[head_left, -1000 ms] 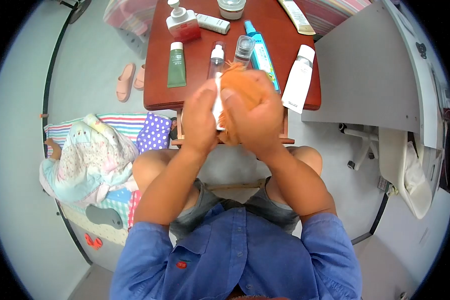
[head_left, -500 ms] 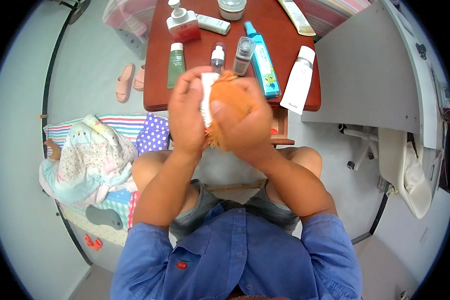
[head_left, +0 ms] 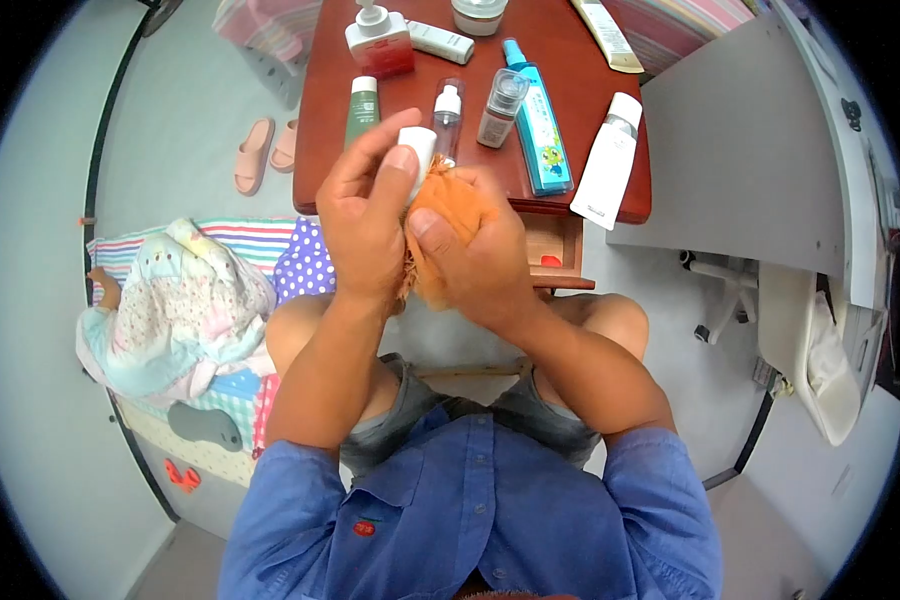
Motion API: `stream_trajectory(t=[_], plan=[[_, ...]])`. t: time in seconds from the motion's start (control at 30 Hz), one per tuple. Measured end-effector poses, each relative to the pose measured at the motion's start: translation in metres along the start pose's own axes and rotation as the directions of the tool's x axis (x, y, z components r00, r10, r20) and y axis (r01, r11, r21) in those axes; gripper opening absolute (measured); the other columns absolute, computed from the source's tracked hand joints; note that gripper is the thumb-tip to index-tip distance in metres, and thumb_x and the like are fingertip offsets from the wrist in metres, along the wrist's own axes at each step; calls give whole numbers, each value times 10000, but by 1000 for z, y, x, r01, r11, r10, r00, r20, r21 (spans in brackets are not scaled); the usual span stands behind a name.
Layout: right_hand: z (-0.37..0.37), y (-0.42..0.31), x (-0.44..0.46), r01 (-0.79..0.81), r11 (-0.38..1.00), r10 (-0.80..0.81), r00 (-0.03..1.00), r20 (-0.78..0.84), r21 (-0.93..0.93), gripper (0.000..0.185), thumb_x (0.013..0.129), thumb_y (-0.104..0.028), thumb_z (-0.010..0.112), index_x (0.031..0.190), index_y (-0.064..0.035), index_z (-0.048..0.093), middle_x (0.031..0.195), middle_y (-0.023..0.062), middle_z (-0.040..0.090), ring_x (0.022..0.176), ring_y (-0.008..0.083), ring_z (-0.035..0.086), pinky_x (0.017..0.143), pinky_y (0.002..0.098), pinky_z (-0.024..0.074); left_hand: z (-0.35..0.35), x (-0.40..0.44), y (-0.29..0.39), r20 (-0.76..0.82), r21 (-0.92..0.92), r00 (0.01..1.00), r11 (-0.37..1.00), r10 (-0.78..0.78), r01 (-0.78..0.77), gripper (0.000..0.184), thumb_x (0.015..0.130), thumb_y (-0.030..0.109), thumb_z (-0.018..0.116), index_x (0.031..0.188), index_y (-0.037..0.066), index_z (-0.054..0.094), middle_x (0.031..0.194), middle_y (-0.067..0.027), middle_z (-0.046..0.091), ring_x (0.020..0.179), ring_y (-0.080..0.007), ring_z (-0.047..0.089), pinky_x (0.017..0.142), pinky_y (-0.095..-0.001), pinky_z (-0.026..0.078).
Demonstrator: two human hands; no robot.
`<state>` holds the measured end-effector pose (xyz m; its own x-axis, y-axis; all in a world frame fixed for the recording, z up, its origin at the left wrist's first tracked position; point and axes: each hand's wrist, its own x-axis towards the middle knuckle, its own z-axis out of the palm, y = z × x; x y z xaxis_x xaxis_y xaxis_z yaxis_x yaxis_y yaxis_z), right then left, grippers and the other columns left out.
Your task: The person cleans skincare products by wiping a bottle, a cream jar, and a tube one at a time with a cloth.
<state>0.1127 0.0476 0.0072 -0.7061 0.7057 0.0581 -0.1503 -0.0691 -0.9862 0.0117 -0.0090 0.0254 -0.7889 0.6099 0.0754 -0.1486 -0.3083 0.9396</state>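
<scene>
White container [head_left: 417, 150] and orange cloth [head_left: 450, 205] were held at table [head_left: 322, 120] edge

By half-curled fingers of the left hand [head_left: 363, 220], the smooth, round-ended container was clasped; against it, frayed and crumpled cloth was bunched by closed fingers of the right hand [head_left: 488, 245].

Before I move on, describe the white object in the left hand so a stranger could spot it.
Find the glossy reddish-brown wooden table, then the bare left hand at its near edge. It grips the smooth, round-ended white object beside a frayed orange cloth. Unlike the white, silver-banded bottle on the table, it is handheld.
</scene>
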Motion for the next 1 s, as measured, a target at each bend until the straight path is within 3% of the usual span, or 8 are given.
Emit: stream_trajectory(t=[0.1,0.17,0.27,0.5,0.7,0.8,0.9,1.0], plan=[[-13,-13,7,22,980,-30,999,-37,-196,306,925,-165,696,1131,13,557,960,104,675,850,143,649,771,320,538,4,-5,-13,86,11,996,1000,-12,11,329,1028,139,561,1290,-41,646,1107,-88,670,991,-134,611,905,-270,482],[-18,-13,11,-22,996,34,990,-137,87,309,927,-171,705,1143,4,570,999,69,672,860,127,645,772,308,540,8,-8,-19,151,39,988,999,15,-22,340,1037,160,524,1276,-37,664,1140,-92,655,1073,-151,585,969,-287,441],[-21,-21,11,-56,984,76,990,-116,167,309,930,-166,706,1163,-2,587,1025,45,668,872,115,641,792,297,537,11,-7,-18,174,-72,985,997,5,8,329,1031,134,504,1259,-35,671,1149,-94,645,1068,-155,589,967,-293,448],[-20,-8,11,-3,993,2,1000,15,115,424,961,-185,697,1296,31,553,1082,65,666,917,103,628,836,269,523,7,-6,-16,121,-169,990,981,-79,99,323,996,68,513,1269,-46,643,1191,-82,614,1091,-148,576,959,-293,463],[-32,-22,19,-54,983,83,983,-165,176,255,944,-136,696,1140,14,637,1012,49,689,918,110,643,835,275,526,6,-10,-17,255,0,958,991,-127,131,361,942,76,671,1287,-17,612,1168,-45,577,967,-99,562,889,-240,475],[-36,-20,21,26,979,12,983,-185,203,253,941,-119,700,1148,13,638,1029,53,689,922,102,638,832,266,524,20,-16,-14,245,-181,964,972,-106,152,337,953,85,690,1267,-10,614,1127,-46,587,931,-94,567,846,-228,481],[-23,-19,16,-56,981,88,982,-167,187,243,948,-115,693,1143,13,622,1018,54,687,927,103,639,833,270,525,13,-12,-27,94,97,996,995,8,-17,295,1023,181,618,1244,-15,613,1116,-68,623,949,-111,608,829,-248,505],[-7,-10,8,65,995,-53,988,-148,80,239,950,-123,692,1127,12,602,1017,59,685,937,111,641,831,279,525,6,-2,-30,-6,-40,999,998,49,-49,366,1084,279,483,1241,-27,611,1113,-98,656,962,-138,631,842,-275,510]])
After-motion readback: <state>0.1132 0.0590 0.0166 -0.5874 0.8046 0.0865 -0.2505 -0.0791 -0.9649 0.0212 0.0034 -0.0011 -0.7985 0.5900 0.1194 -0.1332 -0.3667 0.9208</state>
